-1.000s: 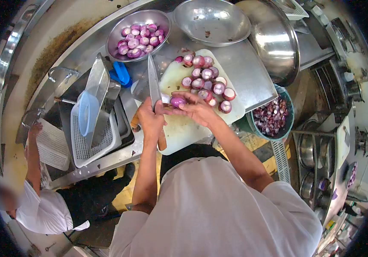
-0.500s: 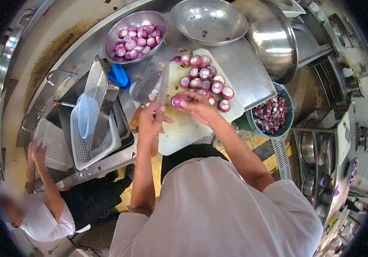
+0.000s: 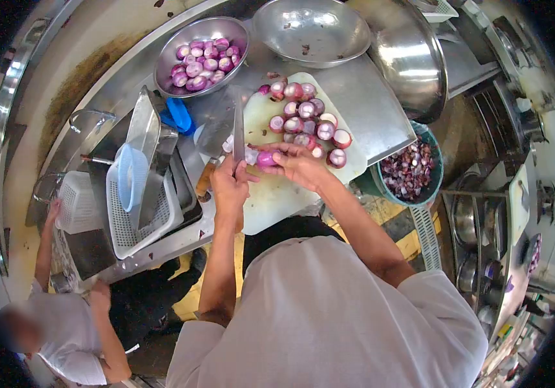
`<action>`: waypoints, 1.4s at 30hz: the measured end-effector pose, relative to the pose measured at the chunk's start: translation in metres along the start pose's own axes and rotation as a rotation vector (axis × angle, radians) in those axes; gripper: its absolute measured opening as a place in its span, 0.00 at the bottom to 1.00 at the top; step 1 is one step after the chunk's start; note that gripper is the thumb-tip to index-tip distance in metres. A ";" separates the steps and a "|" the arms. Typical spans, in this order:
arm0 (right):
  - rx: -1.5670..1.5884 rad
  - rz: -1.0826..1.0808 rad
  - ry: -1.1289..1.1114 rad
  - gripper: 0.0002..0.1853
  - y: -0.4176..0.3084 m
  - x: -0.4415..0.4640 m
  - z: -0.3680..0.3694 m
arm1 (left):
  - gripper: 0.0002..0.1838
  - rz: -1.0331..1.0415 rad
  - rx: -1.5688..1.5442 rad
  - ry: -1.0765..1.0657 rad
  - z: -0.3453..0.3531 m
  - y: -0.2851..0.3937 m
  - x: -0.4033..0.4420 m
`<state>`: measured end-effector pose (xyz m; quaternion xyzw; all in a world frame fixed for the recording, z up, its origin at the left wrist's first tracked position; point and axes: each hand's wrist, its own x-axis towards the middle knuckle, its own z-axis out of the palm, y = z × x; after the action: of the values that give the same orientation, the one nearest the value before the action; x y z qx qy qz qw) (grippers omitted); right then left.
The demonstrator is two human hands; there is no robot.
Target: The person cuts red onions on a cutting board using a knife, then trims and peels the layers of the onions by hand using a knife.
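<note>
My left hand (image 3: pixel 230 185) is closed round a knife (image 3: pixel 239 126), its blade pointing up and away over the board's left edge. In my right hand (image 3: pixel 301 166), a peeled purple onion (image 3: pixel 266 158) is pinched between the fingers, close to the blade. Both hands are above a white cutting board (image 3: pixel 271 200). Several red onions with cut ends (image 3: pixel 325 130) lie on the board's far and right part. A cleaver with a wooden handle (image 3: pixel 206 179) rests left of my left hand, with pale pieces on its blade.
Peeled onions fill a steel bowl (image 3: pixel 164 72) at the back left, beside an empty-looking bowl (image 3: pixel 314 29). A blue object (image 3: pixel 179 116) lies near the sink baskets (image 3: pixel 119 223). A green bucket (image 3: pixel 438 168) holds peelings. A co-worker (image 3: pixel 74 323) stands at the left.
The knife swung to my left and back beside the onion, which stays in my right hand. The co-worker has drawn one arm back while a white basket at the sink has tilted.
</note>
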<state>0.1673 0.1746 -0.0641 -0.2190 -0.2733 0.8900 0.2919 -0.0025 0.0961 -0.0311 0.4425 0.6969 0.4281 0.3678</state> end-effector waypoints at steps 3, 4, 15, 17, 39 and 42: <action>0.084 0.020 -0.019 0.23 0.000 0.007 0.002 | 0.07 0.062 0.034 0.067 0.002 -0.001 -0.003; -0.071 -0.028 0.059 0.24 0.003 0.008 0.004 | 0.07 0.098 0.051 0.082 0.003 -0.003 -0.003; -0.148 0.042 0.040 0.24 0.004 0.002 -0.011 | 0.06 0.091 0.130 0.167 -0.008 -0.039 0.029; 0.024 0.031 -0.024 0.25 0.008 0.004 -0.024 | 0.07 0.118 0.123 0.185 -0.012 -0.046 0.031; -1.229 -0.090 0.312 0.21 0.001 0.042 0.008 | 0.20 -0.018 0.051 0.180 -0.031 -0.028 -0.004; -0.953 -0.003 0.276 0.19 0.003 0.057 -0.004 | 0.18 -0.013 0.004 0.208 -0.036 -0.040 -0.011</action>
<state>0.1263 0.2106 -0.0822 -0.4434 -0.6088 0.6285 0.1941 -0.0429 0.0668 -0.0539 0.3918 0.7351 0.4677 0.2955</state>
